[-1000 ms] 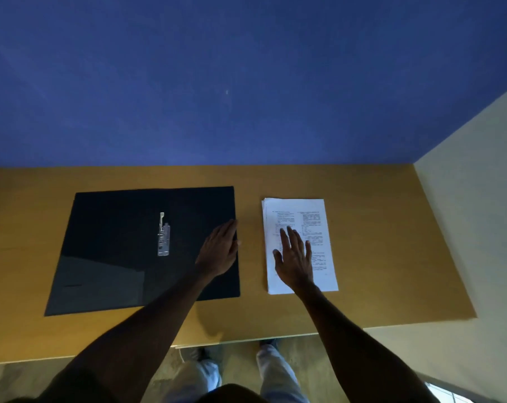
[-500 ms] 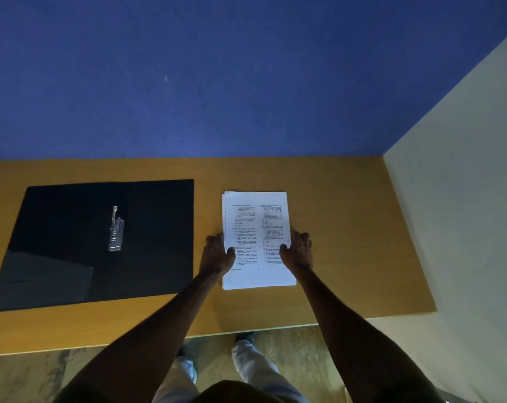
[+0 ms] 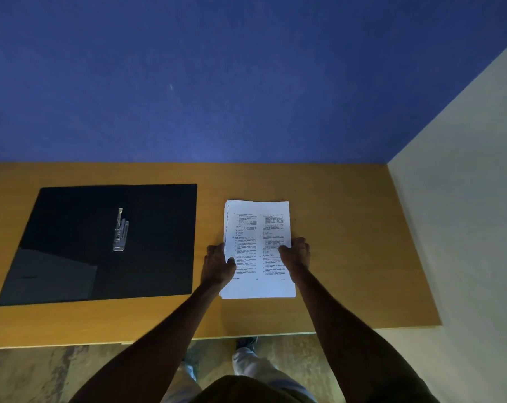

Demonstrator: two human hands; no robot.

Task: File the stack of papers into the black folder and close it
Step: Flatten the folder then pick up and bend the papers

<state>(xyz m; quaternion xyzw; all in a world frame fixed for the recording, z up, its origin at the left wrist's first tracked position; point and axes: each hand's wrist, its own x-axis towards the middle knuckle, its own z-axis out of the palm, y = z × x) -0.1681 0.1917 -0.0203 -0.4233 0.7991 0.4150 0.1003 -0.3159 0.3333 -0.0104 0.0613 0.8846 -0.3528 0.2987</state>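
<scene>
I see my left hand (image 3: 218, 264) and right hand (image 3: 296, 253) pinching the stack of papers (image 3: 258, 248) by its side edges, thumbs on the top sheet, fingers curled under. The stack sits on the wooden table (image 3: 348, 242), just right of the black folder (image 3: 107, 242), which lies open with its metal clip (image 3: 120, 232) showing.

One head view looks steeply down from above the tabletop's (image 3: 348, 228) near edge. It faces the blue wall (image 3: 217, 82) behind, fairly close.
</scene>
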